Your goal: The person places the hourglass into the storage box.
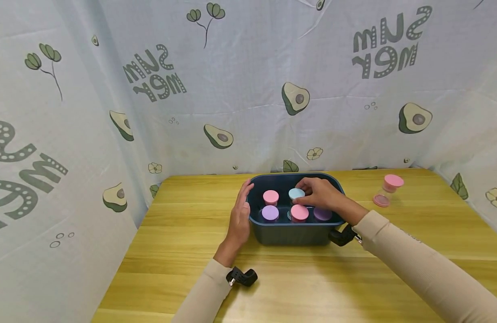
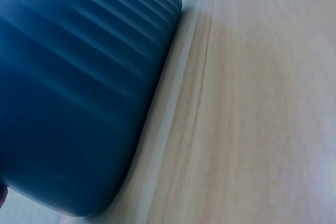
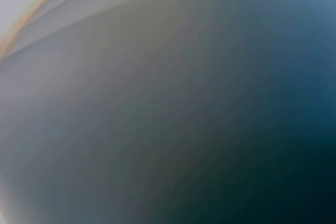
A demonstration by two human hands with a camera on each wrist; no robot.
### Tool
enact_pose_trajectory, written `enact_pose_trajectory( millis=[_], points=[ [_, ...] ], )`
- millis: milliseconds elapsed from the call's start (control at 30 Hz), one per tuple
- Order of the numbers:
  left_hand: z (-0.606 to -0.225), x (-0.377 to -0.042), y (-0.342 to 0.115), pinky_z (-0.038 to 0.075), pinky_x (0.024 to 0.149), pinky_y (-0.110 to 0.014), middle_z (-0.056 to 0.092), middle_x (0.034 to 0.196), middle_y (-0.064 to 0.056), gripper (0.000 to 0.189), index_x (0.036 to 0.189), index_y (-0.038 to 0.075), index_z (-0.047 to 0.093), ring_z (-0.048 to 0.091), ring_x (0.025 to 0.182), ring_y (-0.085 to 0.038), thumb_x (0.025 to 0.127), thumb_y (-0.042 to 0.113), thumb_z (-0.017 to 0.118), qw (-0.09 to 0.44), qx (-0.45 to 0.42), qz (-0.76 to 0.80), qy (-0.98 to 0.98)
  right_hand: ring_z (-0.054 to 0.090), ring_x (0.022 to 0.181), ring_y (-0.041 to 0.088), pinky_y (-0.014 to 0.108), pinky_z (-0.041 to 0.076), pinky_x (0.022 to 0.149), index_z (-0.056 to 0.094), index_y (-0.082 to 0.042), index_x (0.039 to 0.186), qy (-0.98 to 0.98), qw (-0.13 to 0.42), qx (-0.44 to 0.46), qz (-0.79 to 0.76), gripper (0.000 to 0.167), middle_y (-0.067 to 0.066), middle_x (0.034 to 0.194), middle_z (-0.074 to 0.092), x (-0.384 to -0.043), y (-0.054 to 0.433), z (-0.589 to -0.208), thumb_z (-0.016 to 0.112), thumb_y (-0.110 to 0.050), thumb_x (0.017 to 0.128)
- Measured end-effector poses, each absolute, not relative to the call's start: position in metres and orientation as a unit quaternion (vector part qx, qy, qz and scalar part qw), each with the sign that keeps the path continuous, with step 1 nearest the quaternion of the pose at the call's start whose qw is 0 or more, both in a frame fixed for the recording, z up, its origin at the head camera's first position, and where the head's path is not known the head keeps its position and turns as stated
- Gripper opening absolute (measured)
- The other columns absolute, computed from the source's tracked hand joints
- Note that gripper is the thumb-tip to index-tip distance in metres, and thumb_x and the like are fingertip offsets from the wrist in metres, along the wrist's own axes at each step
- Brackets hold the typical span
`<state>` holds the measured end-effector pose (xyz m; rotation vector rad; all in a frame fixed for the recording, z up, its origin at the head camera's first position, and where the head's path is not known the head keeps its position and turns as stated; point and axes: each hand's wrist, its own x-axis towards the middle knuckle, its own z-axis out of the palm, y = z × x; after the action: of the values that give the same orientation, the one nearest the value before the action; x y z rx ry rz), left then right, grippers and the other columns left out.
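A dark blue plastic bin [image 1: 293, 233] stands on the table, holding several hourglasses with coloured end caps. Inside it my right hand [image 1: 319, 194] pinches a light blue hourglass [image 1: 296, 194] at its cap, thumb on the near side and fingers on the far side. Close to that hand are a pink hourglass [image 1: 299, 212] and a dark purple one [image 1: 323, 214]. Another pink hourglass [image 1: 270, 196] and a lilac one [image 1: 270, 213] stand at the bin's left end. My left hand [image 1: 239, 220] rests against the bin's left side, fingers straight. In the left wrist view the ribbed bin wall [image 2: 79, 77] fills the left half.
To the right of the bin, a pink hourglass [image 1: 387, 190] stands on the wooden table [image 1: 184, 233]. A printed cloth [image 1: 256, 89] hangs behind and along the sides of the table. The right wrist view is mostly filled by a blurred bin wall [image 3: 157, 103].
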<state>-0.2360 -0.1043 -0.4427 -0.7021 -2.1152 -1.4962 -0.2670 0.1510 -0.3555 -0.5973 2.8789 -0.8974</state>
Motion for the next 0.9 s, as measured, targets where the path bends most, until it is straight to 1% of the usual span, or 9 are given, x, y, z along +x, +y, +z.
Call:
enact_pose_trajectory(
  millis=[133,333,467,633,900],
  points=[
    [-0.443,-0.234,-0.104,0.027,0.11,-0.054,0.025,0.158,-0.004,0.053,0.148,0.01,0.035,0.023,0.145,-0.02,0.096,0.017,0.028,0.228,-0.253,-0.542,-0.768,0.063,0.096,0.028,0.047,0.051,0.088,0.063,-0.001,0.109,0.936,0.039,-0.191,-0.292,0.042,0.012,0.103,0.068,-0.266,0.151,-0.356,0.077,-0.029,0.081],
    [-0.443,-0.23,-0.103,0.028,0.111,-0.053,0.024,0.158,0.0,0.052,0.147,0.01,0.036,0.023,0.145,-0.019,0.096,0.017,0.027,0.231,-0.251,-0.538,-0.771,0.063,0.098,0.029,0.049,0.05,0.09,0.063,-0.001,0.11,0.935,0.045,-0.191,-0.295,0.043,0.014,0.104,0.067,-0.265,0.151,-0.356,0.076,-0.029,0.081],
    [-0.444,-0.23,-0.102,0.028,0.11,-0.054,0.025,0.158,-0.001,0.052,0.147,0.009,0.036,0.023,0.145,-0.02,0.096,0.016,0.028,0.235,-0.252,-0.535,-0.771,0.064,0.099,0.03,0.049,0.051,0.09,0.063,0.0,0.111,0.933,0.047,-0.196,-0.299,0.044,0.015,0.105,0.068,-0.263,0.151,-0.356,0.076,-0.029,0.082],
    [-0.445,-0.228,-0.102,0.028,0.11,-0.054,0.025,0.158,-0.001,0.052,0.147,0.01,0.037,0.023,0.144,-0.02,0.096,0.017,0.028,0.237,-0.253,-0.537,-0.769,0.064,0.101,0.032,0.05,0.05,0.091,0.063,0.001,0.112,0.931,0.049,-0.201,-0.301,0.046,0.016,0.107,0.067,-0.261,0.152,-0.357,0.076,-0.031,0.082],
    [-0.445,-0.226,-0.1,0.027,0.111,-0.054,0.024,0.158,0.0,0.053,0.147,0.013,0.036,0.022,0.145,-0.019,0.096,0.018,0.027,0.234,-0.252,-0.541,-0.767,0.064,0.103,0.033,0.049,0.05,0.091,0.063,0.001,0.116,0.927,0.037,-0.205,-0.311,0.049,0.017,0.11,0.068,-0.258,0.155,-0.358,0.075,-0.033,0.082]
  ],
)
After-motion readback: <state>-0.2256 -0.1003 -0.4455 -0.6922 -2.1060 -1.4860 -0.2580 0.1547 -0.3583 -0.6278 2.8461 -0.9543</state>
